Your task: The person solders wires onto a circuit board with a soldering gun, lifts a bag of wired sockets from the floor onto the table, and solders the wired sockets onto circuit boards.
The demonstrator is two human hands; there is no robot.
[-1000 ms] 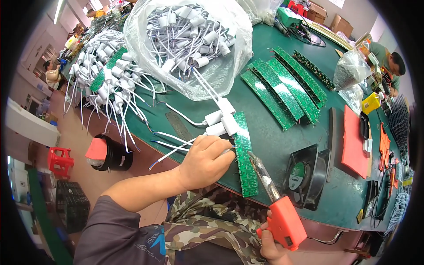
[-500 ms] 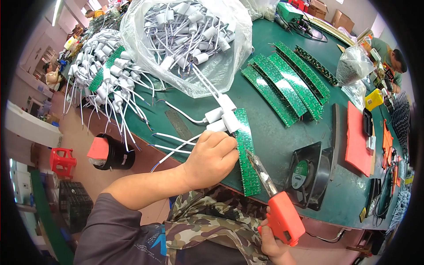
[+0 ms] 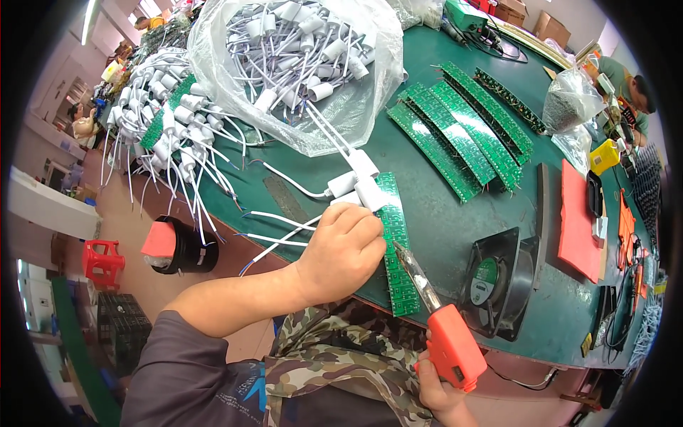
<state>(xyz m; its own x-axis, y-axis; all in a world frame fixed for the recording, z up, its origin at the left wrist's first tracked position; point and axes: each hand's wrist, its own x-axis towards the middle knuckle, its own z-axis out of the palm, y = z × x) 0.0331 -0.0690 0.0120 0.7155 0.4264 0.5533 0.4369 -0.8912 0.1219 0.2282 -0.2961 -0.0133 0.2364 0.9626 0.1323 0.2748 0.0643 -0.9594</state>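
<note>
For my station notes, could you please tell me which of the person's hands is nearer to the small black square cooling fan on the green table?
Right. The right hand sits just below-left of the small black square cooling fan; the left hand lies farther left.

The left hand presses on a green circuit strip lying at the near edge of the green table, fingers curled over the strip's left side. White sockets with wires sit at the strip's far end. The right hand, below the strip, grips an orange soldering iron whose tip touches the strip's right edge. A black fan stands right of the strip; more strips lie beyond it.
</note>
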